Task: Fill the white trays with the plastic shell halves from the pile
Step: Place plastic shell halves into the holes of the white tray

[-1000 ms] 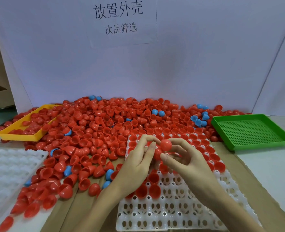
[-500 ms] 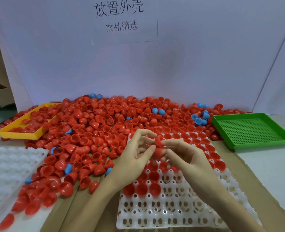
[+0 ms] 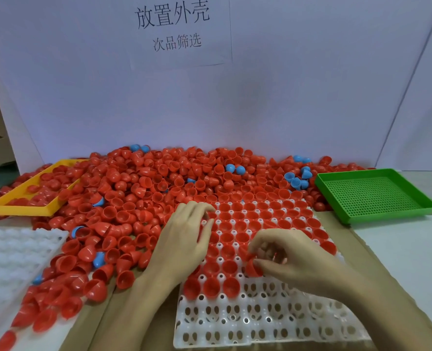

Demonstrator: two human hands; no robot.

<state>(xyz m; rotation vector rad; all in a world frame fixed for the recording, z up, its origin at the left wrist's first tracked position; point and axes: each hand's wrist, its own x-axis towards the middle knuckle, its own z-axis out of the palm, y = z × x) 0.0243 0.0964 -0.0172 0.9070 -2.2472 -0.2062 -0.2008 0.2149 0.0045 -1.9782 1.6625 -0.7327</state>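
Red shell half (image 3: 253, 269) pinched by right hand (image 3: 298, 259) over white tray (image 3: 260, 325), left hand (image 3: 184, 239) spread, empty.

White backdrop wall (image 3: 311, 97), paper sign (image 3: 177, 29) taped.

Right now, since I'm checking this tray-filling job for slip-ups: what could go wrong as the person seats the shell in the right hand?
1. The right hand pinches a red shell half tilted at the white tray's partly filled row; it might seat crooked or nudge neighbouring shells.
2. The left hand lies over the tray's left edge, where the pile crowds in; loose halves could spill into cells.
3. Blue shell halves are mixed in; one could be picked by mistake.
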